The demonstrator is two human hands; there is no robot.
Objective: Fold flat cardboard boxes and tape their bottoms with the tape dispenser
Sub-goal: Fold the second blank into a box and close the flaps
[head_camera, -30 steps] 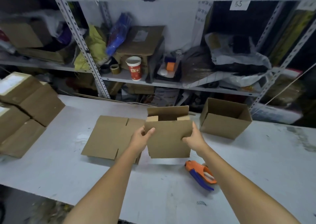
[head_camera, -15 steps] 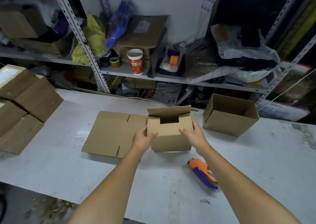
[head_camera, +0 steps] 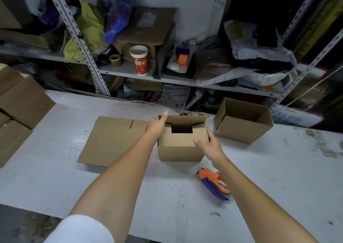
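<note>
A small brown cardboard box [head_camera: 181, 148] stands on the white table [head_camera: 269, 177], near flap folded down, far flap still up, a dark gap between them. My left hand [head_camera: 156, 126] lies along the box's left top edge, fingers stretched toward the far flap. My right hand [head_camera: 209, 146] rests on the box's right top corner, fingers spread. Neither hand is closed around the box. A stack of flat cardboard boxes [head_camera: 113, 140] lies left of it. The orange and blue tape dispenser [head_camera: 213, 182] lies on the table just under my right forearm.
An assembled open box [head_camera: 241, 125] stands to the right at the back. Several closed boxes [head_camera: 20, 105] are stacked at the table's left edge. Cluttered metal shelves [head_camera: 130, 70] with a red paper cup [head_camera: 139, 60] rise behind the table.
The box went from held up in both hands to standing on the table. Its near flap is folded down. My left hand slid to the far flap, my right to the right corner.
</note>
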